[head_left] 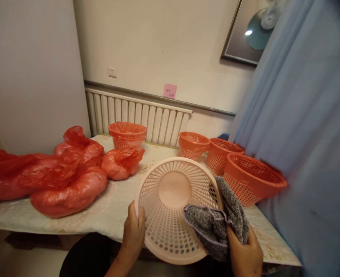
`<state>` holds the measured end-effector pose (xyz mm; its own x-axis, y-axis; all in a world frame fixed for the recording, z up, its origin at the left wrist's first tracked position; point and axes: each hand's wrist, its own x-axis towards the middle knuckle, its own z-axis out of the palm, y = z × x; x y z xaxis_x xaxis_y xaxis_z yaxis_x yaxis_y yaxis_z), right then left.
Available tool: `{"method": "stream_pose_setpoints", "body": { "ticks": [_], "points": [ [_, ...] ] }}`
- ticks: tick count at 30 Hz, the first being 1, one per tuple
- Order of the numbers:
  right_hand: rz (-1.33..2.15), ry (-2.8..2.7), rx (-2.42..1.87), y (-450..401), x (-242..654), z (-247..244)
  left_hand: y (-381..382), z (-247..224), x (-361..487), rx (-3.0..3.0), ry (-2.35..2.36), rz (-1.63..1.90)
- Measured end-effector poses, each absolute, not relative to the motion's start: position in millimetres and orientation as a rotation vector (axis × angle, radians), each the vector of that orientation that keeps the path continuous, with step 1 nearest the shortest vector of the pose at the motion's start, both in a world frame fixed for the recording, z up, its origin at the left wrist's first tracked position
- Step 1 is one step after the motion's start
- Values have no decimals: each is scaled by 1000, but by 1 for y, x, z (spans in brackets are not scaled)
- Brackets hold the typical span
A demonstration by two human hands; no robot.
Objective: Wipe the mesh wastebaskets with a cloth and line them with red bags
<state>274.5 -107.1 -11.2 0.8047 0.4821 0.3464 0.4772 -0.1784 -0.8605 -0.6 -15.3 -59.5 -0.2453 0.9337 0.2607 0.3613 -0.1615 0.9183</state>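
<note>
Over the surface [115,202], lower centre, your left fingers [141,220] grip the pale basket [175,190]; right fingers [233,237], clutching cloth [211,227], should press evenly.

Bare hands [133,230] [247,252], bare left forearm [120,264]

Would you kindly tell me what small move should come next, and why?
Probably slide the cloth along the rim of the pale basket: the right hand holds it folded over that edge, while the left hand grasps the left side.

Grey cloth [211,229] against tilted pale basket [174,194]
</note>
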Motion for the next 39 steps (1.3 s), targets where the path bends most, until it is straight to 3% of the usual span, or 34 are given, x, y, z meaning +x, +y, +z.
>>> {"method": "stream_pose_setpoints", "body": {
  "ticks": [12, 20, 28, 33, 39],
  "points": [
    [195, -881, -1718, -101, 260, -50, 20, -108, -25, 1561, 1795, 797],
    [193, -1023, -1645, -92, 249, -80, 34, -103, -43, 1722, 1821, 450],
    [157, -1161, -1607, -91, 245, -99, 13, -52, 14, 1834, 1372, 683],
    [184, -1234, -1429, -90, 226, -108, 2, -14, 74, 1557, 785, 974],
    [484, -1449, -1276, -89, 230, -113, 2, 19, 110, 1311, 963, 1253]
  ]
}}
